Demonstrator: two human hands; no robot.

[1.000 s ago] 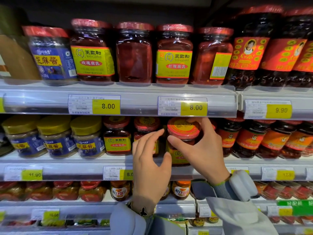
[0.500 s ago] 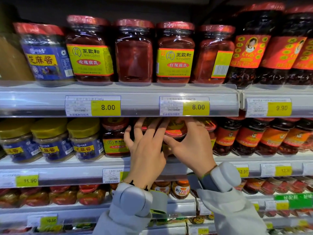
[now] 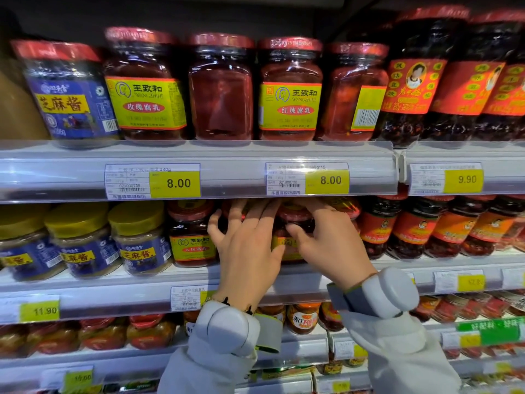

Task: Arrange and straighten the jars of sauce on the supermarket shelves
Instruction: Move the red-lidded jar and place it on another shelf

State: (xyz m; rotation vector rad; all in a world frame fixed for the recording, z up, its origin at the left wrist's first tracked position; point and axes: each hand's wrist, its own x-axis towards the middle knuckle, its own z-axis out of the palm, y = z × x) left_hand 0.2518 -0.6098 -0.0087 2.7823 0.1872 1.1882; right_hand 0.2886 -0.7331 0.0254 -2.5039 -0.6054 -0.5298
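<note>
On the middle shelf (image 3: pixel 284 275), a red-lidded sauce jar with a yellow label (image 3: pixel 294 220) stands between my two hands. My right hand (image 3: pixel 329 245) grips it, thumb on the glass front and fingers curled over the lid, reaching under the upper shelf's edge. My left hand (image 3: pixel 247 248) lies just left of it, fingers straight and spread, pointing back into the shelf. It covers a second red-lidded jar (image 3: pixel 231 207), of which only a sliver shows. A matching jar (image 3: pixel 191 237) stands upright to the left, label facing out.
The upper shelf holds red bean-curd jars; one (image 3: pixel 220 92) shows no label and another (image 3: pixel 355 95) shows its barcode side. Yellow-lidded sesame paste jars (image 3: pixel 139 240) fill the middle shelf's left, dark chili sauce jars (image 3: pixel 409 228) its right. The price rail (image 3: pixel 227 180) hangs low over my fingers.
Both hands have pushed deeper into the middle shelf, moving the held jar back under the upper shelf's edge. My left hand moved up and forward beside it.
</note>
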